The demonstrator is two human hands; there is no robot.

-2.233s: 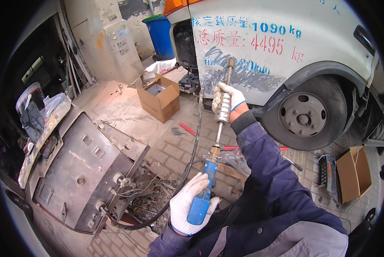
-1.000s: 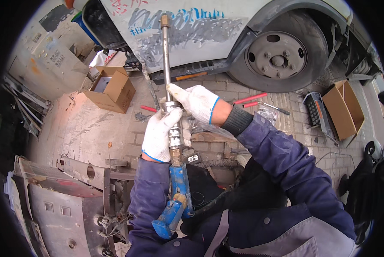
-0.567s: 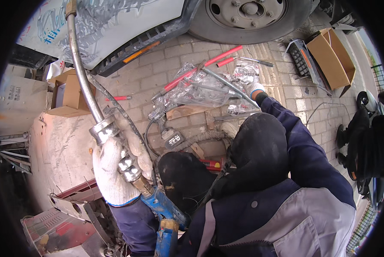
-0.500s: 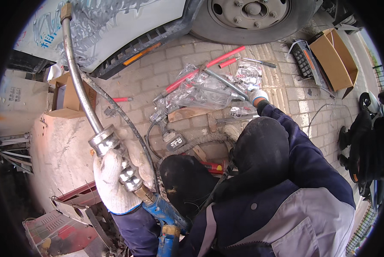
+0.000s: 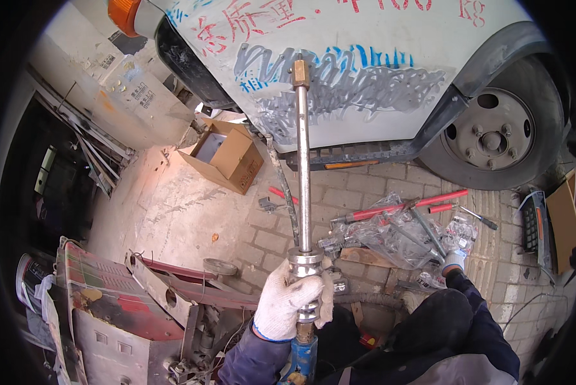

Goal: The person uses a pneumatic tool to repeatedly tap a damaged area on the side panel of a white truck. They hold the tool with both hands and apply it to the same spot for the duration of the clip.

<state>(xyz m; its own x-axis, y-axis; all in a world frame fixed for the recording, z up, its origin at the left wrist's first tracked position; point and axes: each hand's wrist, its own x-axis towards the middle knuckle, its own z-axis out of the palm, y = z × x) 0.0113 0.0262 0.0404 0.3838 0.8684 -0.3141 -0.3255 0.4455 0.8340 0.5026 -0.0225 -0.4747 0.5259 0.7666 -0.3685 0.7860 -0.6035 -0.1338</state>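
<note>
A long steel lance [image 5: 303,173] with a brass hexagonal tip rises in front of me. My left hand [image 5: 291,300], in a white knitted glove, is wrapped round its shiny ribbed collar [image 5: 307,256]. Below the hand, the lance's blue handle [image 5: 303,356] shows in part. At the right, my right hand [image 5: 454,260], also gloved in white, reaches to the ground and closes at the lower end of a grey steel bar [image 5: 428,232]; its fingers are small and partly hidden. The bar lies across a red bar [image 5: 391,207] and clear plastic wrapping [image 5: 400,240].
Ahead stands a white vehicle panel [image 5: 365,125] with grey smears, and a truck wheel [image 5: 491,138]. An opened cardboard box [image 5: 233,160] sits left of the lance. A rusty red-and-grey machine [image 5: 118,301] fills the lower left. A screwdriver [image 5: 479,217] lies by the wrapping.
My view has swung up and left, showing more of the vehicle panel. The lance has gone from slanting to upright in view, still in my left hand. My right hand stays at the steel bar.
</note>
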